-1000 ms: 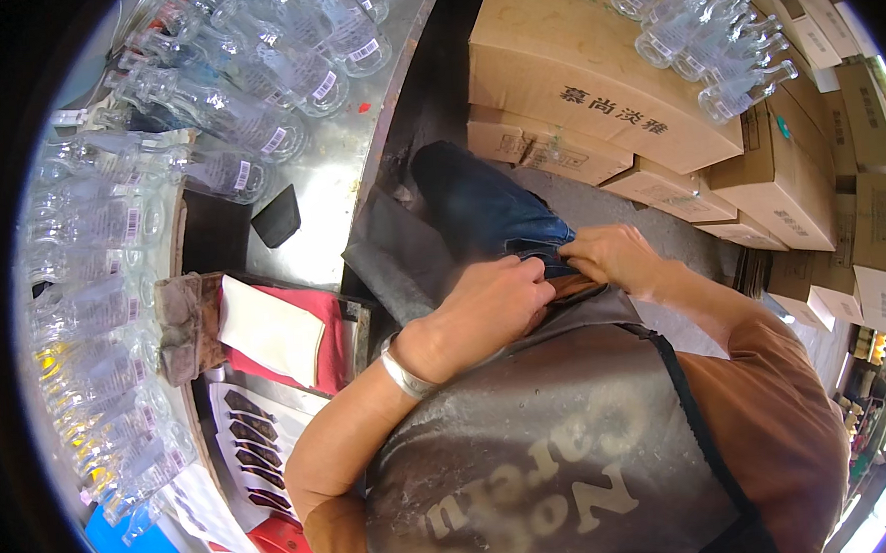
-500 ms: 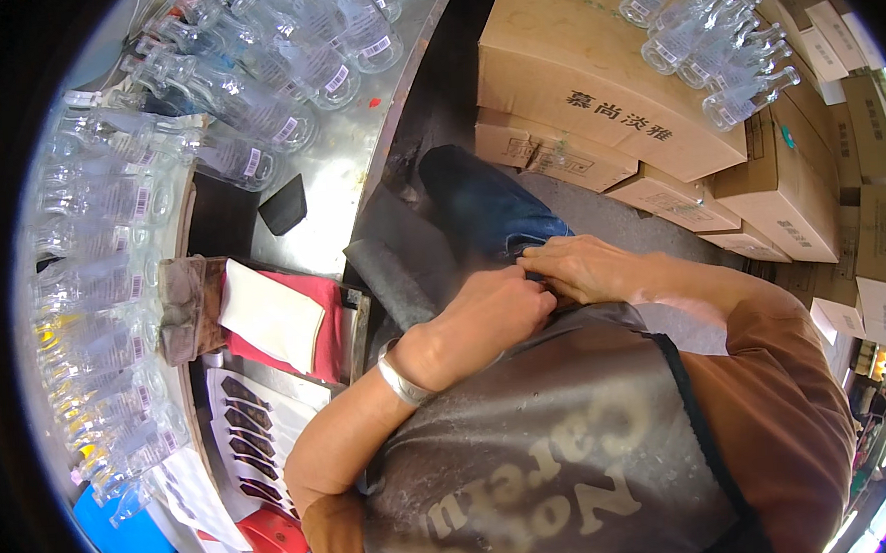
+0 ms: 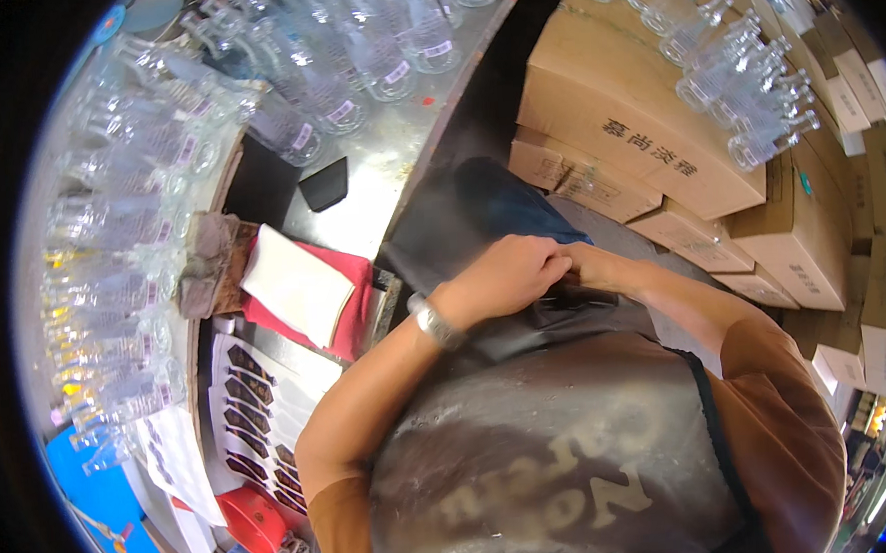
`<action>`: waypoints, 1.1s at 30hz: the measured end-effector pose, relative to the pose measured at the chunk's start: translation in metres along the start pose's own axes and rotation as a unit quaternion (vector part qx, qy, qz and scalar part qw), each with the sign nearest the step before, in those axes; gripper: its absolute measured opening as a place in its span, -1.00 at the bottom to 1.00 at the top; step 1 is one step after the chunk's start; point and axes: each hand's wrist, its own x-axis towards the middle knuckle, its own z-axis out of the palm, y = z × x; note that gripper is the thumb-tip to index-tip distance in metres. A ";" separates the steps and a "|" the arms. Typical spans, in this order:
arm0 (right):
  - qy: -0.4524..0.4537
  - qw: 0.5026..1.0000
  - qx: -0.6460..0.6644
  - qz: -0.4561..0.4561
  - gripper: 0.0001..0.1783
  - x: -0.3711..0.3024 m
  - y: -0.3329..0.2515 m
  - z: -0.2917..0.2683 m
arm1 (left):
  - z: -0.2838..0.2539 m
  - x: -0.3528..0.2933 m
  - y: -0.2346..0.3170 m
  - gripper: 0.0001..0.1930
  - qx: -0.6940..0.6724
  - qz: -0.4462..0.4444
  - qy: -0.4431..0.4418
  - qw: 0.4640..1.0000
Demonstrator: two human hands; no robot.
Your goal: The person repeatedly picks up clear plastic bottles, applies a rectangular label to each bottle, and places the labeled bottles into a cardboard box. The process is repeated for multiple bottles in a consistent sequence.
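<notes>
My left hand (image 3: 509, 274) and my right hand (image 3: 597, 267) meet in front of my body, above the top of a dark brown apron (image 3: 530, 412). The fingers of both are curled in and pressed together, the left hand's knuckles covering part of the right hand's fingertips. Whatever lies between them is hidden; I cannot make it out. A pale band (image 3: 432, 320) circles my left wrist. Beyond the hands, dark blue trousers (image 3: 520, 212) show past the apron's dark folds.
At left, a metal table (image 3: 381, 145) bears many clear glass bottles (image 3: 351, 46), a flat black object (image 3: 324, 186), a folded white cloth (image 3: 298, 286) on a red one (image 3: 362, 299), dark-patterned label sheets (image 3: 303, 379) and a red container (image 3: 254, 524). Cardboard boxes (image 3: 645, 116) with more bottles stand at right.
The view has turned a little, so the table and boxes sit differently in it. My hands have closed tighter together, the left now overlapping the right's fingers.
</notes>
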 end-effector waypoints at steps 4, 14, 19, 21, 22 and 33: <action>0.067 0.996 -0.025 -0.057 -0.65 0.025 0.002 0.006 | 0.020 0.014 -0.029 -0.73 0.057 -0.048 0.060 0.995; 0.203 0.927 -0.288 -0.131 -0.75 -0.003 -0.012 0.003 | 0.020 0.029 0.000 -0.64 0.176 -0.162 0.045 0.970; 0.222 0.944 -0.244 -0.012 -0.71 -0.002 -0.008 0.005 | 0.017 0.032 -0.016 -0.67 0.142 -0.179 0.034 0.973; 0.213 0.948 -0.235 0.002 -0.69 0.000 -0.005 0.004 | 0.024 0.037 -0.028 -0.70 0.155 -0.179 0.013 0.971; 0.216 0.950 -0.226 0.015 -0.68 0.000 -0.011 0.004 | 0.025 0.037 -0.030 -0.72 0.157 -0.170 0.015 0.973; 0.196 0.956 -0.220 0.015 -0.66 0.017 -0.018 0.004 | 0.038 0.019 -0.020 -0.78 0.167 -0.050 0.108 0.979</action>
